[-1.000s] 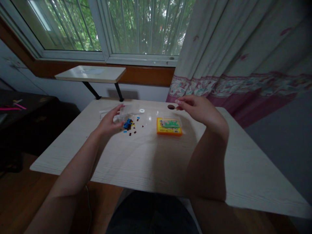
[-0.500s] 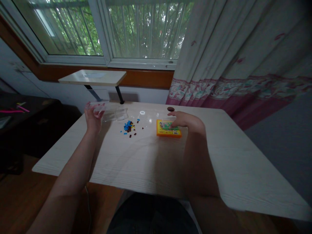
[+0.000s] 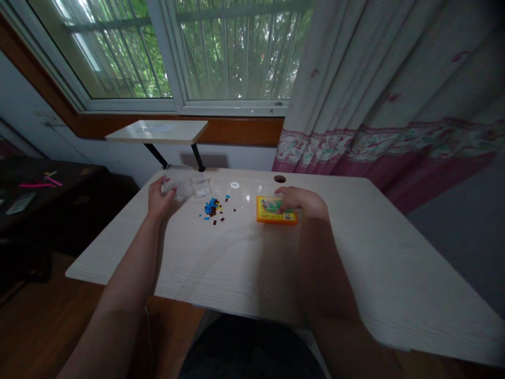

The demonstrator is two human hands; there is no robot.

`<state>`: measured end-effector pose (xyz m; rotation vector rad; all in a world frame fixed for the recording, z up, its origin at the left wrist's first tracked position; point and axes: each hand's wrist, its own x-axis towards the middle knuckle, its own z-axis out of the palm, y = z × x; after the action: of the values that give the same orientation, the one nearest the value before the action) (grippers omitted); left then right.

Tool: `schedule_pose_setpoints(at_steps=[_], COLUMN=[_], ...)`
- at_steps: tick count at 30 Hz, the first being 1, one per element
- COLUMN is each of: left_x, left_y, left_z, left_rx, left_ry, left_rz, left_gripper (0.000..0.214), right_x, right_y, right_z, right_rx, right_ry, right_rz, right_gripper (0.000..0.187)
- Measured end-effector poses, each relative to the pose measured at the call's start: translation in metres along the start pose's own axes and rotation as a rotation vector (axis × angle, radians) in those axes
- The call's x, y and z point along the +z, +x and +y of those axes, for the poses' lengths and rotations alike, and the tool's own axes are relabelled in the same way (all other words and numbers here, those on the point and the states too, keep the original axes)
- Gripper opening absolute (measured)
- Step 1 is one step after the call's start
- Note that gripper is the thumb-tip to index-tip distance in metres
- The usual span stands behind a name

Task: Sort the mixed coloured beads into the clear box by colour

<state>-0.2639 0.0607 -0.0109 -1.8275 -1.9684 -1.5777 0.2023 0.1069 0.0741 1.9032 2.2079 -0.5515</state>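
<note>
My left hand [image 3: 160,200] is at the back left of the table, its fingers closed on a clear plastic container [image 3: 179,189]. Next to that lies another clear plastic piece [image 3: 202,188]; I cannot tell whether the two touch. On the right, my right hand [image 3: 303,200] is bent over a yellow and orange box [image 3: 274,217]. Its thumb and fingers pinch a small clear plastic piece with green in it [image 3: 271,205], at the top of the box; its exact kind is unclear. Between my hands lies a pile of small blue, brown and yellow building bricks [image 3: 212,207].
A raised white shelf [image 3: 173,131] on black legs stands at the table's back left. A round hole [image 3: 280,179] is near the back edge of the table [image 3: 221,263]. A curtain [image 3: 347,121] hangs at the right, and a dark side table [image 3: 39,202] stands at the left.
My left hand has lowered the clear container to the tabletop, near the other clear piece. My right hand stays over the yellow box, with the green-filled piece slightly lower.
</note>
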Motion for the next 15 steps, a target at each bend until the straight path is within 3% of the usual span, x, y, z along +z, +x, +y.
schedule_pose_setpoints(at_steps=[3,9,12,15], left_x=[0.001,0.011,0.015,0.018], left_y=[0.001,-0.001,-0.002,-0.003], left_z=[-0.014,-0.025,-0.022,-0.017], left_rx=[-0.012,-0.224,-0.212,-0.176], left_ry=[0.072,0.138,0.176,0.203], left_rz=[-0.002,-0.127,-0.181,-0.186], left_gripper=[0.043,0.049,0.057,0.062], right_x=[-0.001,0.000,-0.001,-0.005], right_y=[-0.001,0.000,-0.001,-0.006], right_z=[-0.001,-0.001,-0.002,-0.004], right_rx=[-0.005,-0.014,-0.028,-0.054], right_ry=[0.030,0.048,0.043,0.073], right_rz=[0.000,0.005,0.004,0.085], right_gripper=[0.089,0.086,0.086,0.088])
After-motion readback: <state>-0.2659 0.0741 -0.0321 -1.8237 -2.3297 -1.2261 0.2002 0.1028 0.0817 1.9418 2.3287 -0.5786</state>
